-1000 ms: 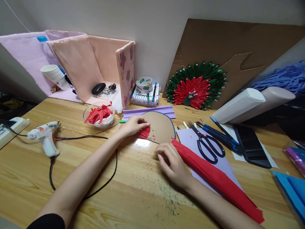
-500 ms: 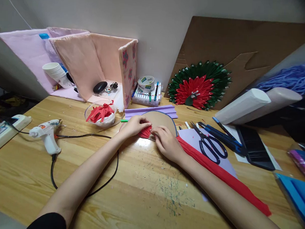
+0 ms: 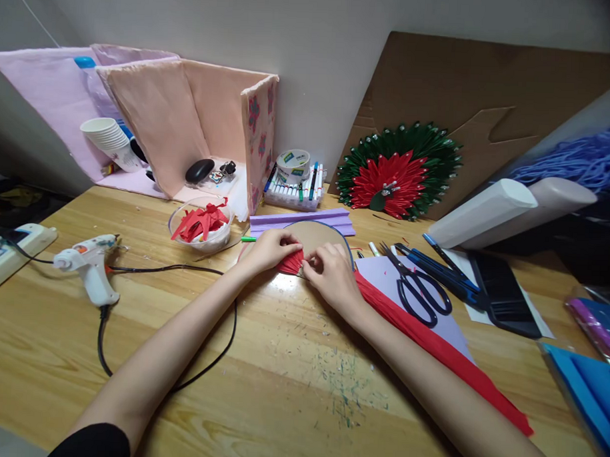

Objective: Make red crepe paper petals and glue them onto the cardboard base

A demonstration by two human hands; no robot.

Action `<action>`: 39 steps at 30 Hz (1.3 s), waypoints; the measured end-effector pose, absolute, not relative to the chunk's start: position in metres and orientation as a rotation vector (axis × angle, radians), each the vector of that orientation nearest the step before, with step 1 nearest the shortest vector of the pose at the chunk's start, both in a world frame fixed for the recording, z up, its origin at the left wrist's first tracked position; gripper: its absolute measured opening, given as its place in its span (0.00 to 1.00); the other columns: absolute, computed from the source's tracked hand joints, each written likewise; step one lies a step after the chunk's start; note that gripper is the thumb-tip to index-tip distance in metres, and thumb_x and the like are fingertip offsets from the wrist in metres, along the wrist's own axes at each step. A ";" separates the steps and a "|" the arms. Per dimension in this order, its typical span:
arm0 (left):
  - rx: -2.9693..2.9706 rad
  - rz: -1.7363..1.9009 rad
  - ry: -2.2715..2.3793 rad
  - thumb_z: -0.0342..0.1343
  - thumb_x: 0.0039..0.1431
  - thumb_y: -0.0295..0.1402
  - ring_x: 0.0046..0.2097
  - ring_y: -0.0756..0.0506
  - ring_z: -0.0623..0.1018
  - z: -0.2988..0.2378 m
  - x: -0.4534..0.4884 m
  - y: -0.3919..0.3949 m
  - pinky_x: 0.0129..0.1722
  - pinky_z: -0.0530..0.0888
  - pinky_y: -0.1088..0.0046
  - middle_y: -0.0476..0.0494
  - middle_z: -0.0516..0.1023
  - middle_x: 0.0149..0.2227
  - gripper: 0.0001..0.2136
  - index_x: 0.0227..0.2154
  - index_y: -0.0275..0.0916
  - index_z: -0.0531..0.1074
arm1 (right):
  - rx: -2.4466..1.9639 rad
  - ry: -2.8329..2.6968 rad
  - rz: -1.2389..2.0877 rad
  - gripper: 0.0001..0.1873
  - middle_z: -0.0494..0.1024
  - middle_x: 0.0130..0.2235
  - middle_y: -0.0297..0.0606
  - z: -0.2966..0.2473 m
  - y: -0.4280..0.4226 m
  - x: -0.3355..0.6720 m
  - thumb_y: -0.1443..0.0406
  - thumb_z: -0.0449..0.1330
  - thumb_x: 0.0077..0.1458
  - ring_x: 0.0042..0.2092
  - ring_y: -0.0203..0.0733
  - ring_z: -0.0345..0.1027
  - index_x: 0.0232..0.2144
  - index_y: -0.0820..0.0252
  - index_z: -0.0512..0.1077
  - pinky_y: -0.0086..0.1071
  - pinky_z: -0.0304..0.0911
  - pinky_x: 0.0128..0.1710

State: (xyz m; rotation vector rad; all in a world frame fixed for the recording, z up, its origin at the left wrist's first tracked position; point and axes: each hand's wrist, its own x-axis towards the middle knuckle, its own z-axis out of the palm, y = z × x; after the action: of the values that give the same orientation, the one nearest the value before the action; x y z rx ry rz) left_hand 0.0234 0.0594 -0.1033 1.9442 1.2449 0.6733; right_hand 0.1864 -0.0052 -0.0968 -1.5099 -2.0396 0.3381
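Observation:
A round cardboard disc (image 3: 317, 235) with a dark blue rim lies on the table, partly under both hands. Pleated red crepe paper (image 3: 292, 262) covers its near left part. My left hand (image 3: 274, 247) is closed on that paper, thumb and forefinger pinching its upper edge. Just right of the pleats, my right hand (image 3: 333, 273) has thumb and forefinger pressed together at the paper's edge; whatever lies between them is too small to make out. A long red crepe strip (image 3: 445, 350) runs from the disc's right side beneath my right forearm toward the near right.
A white glue gun (image 3: 91, 268) with a black cord lies at left, near a bowl (image 3: 219, 239) of red paper scraps. Scissors (image 3: 420, 292) rest on purple paper (image 3: 373, 274) at right, beside a blue cutter (image 3: 443, 277). Markers (image 3: 291, 195) and a red-green peacock craft (image 3: 397, 172) stand behind.
My right hand has shifted slightly, its fingers now curled up more with thumb and forefinger drawn together. My left hand keeps its pinch on the red paper. The camera view has moved a little.

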 end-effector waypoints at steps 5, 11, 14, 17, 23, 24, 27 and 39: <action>1.946 0.686 1.245 0.56 0.53 0.33 0.36 0.44 0.77 -0.104 0.024 0.059 0.36 0.70 0.71 0.40 0.80 0.33 0.09 0.31 0.33 0.76 | -1.652 -1.991 0.323 0.03 0.72 0.29 0.38 -0.101 0.001 0.174 0.67 0.57 0.50 0.36 0.45 0.61 0.25 0.60 0.70 0.33 0.56 0.35; 1.933 0.704 1.240 0.57 0.52 0.34 0.35 0.43 0.77 -0.103 0.024 0.057 0.36 0.70 0.70 0.40 0.81 0.33 0.09 0.31 0.33 0.77 | -1.726 -2.003 0.280 0.05 0.72 0.29 0.39 -0.102 0.002 0.170 0.68 0.55 0.50 0.37 0.45 0.61 0.24 0.60 0.69 0.34 0.55 0.36; 1.926 0.723 1.230 0.57 0.52 0.34 0.36 0.43 0.77 -0.105 0.023 0.059 0.36 0.70 0.70 0.40 0.81 0.33 0.09 0.31 0.32 0.77 | -1.767 -2.007 0.279 0.06 0.73 0.29 0.40 -0.099 0.001 0.168 0.68 0.54 0.50 0.36 0.46 0.61 0.24 0.60 0.68 0.34 0.55 0.36; 1.916 0.750 1.223 0.57 0.52 0.32 0.36 0.43 0.77 -0.109 0.021 0.063 0.36 0.70 0.70 0.40 0.81 0.33 0.08 0.31 0.33 0.77 | -1.809 -2.014 0.268 0.06 0.73 0.29 0.41 -0.096 0.001 0.166 0.68 0.53 0.50 0.37 0.46 0.61 0.24 0.60 0.68 0.34 0.54 0.35; 1.910 0.786 1.201 0.58 0.51 0.31 0.35 0.44 0.78 -0.113 0.021 0.065 0.36 0.71 0.70 0.41 0.81 0.32 0.06 0.29 0.34 0.77 | -1.848 -2.015 0.319 0.08 0.74 0.29 0.40 -0.090 0.003 0.167 0.67 0.53 0.51 0.35 0.45 0.61 0.22 0.60 0.69 0.33 0.53 0.34; 1.911 0.790 1.202 0.58 0.51 0.31 0.35 0.44 0.78 -0.113 0.021 0.065 0.36 0.71 0.70 0.40 0.81 0.32 0.06 0.29 0.33 0.77 | -1.854 -2.014 0.328 0.08 0.74 0.29 0.40 -0.090 0.004 0.167 0.67 0.53 0.51 0.35 0.44 0.61 0.22 0.60 0.69 0.33 0.53 0.34; 1.915 0.795 1.208 0.58 0.51 0.30 0.35 0.44 0.78 -0.111 0.022 0.063 0.37 0.71 0.70 0.40 0.81 0.32 0.05 0.29 0.33 0.77 | -1.874 -2.010 0.330 0.08 0.74 0.29 0.40 -0.089 0.005 0.167 0.67 0.53 0.50 0.36 0.44 0.61 0.22 0.60 0.69 0.33 0.53 0.34; 1.927 0.771 1.220 0.58 0.52 0.29 0.35 0.45 0.77 -0.104 0.022 0.059 0.37 0.71 0.71 0.42 0.81 0.32 0.05 0.29 0.34 0.77 | -1.827 -1.949 0.369 0.05 0.72 0.27 0.38 -0.087 0.006 0.171 0.67 0.55 0.48 0.34 0.44 0.62 0.23 0.60 0.69 0.34 0.54 0.34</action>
State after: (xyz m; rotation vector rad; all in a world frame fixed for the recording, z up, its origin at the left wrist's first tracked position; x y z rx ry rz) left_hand 0.0224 0.0586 -0.1038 1.9266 1.2197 0.7710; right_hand 0.1714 0.0063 -0.0873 -1.8267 -1.9487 0.3689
